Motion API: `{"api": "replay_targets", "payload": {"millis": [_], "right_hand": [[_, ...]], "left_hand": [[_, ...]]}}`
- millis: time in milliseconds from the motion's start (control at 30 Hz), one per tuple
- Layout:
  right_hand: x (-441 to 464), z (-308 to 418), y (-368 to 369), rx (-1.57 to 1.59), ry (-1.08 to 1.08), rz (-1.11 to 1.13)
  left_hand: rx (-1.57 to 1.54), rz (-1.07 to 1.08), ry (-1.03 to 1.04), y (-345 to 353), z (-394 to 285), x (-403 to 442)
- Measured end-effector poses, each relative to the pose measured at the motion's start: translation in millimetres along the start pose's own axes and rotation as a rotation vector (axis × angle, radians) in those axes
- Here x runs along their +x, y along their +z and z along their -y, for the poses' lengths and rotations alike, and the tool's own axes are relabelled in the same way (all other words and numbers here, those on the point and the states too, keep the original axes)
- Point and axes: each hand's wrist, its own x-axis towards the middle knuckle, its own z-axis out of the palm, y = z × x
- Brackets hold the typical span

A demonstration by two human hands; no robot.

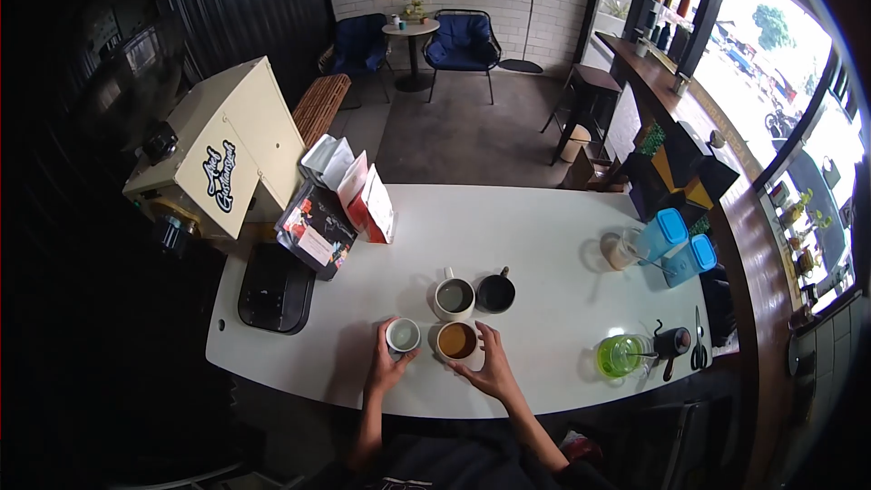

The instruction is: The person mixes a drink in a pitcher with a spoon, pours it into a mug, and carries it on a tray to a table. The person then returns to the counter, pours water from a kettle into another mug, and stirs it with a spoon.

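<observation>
Small cup: the small white cup (403, 335) is near my edge of the tabletop (535, 245), left of the drink cup; its mouth faces up, its long axis roughly upright. I cannot tell whether its base touches down.
Left fingers: my left fingers (382, 338) are curled round its left and near sides.
Drink cup: the cup of brown drink (456, 340) also points mouth up, long axis near vertical; I see no handle on it.
Right fingers: my right fingers (485, 336) grip its right side, thumb at the near side.
Mugs: just beyond, the pale mug (454, 297) and the black mug (495, 293) stand side by side, handles pointing away from me.
Right end: green drink pitcher (619, 357), black kettle (671, 342), scissors (699, 340).
</observation>
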Motion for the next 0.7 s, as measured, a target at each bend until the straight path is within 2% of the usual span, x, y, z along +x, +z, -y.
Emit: {"api": "replay_targets", "payload": {"millis": [67, 267, 433, 500, 700], "right_hand": [[1, -7, 12, -0.102, -0.109, -0.093], [2, -17, 27, -0.121, -0.050, -0.093], [9, -17, 22, -0.150, -0.026, -0.081], [6, -17, 24, -0.174, -0.016, -0.094], [5, -12, 35, -0.159, -0.021, -0.142]], "left_hand": [[0.040, -0.022, 0.020, 2, 4, 3], [0.016, -0.026, 0.045, 2, 18, 14], [0.125, -0.035, 0.054, -15, 15, 31], [0.242, -0.054, 0.146, -27, 17, 40], [0.286, -0.135, 0.156, -56, 35, 70]]}}
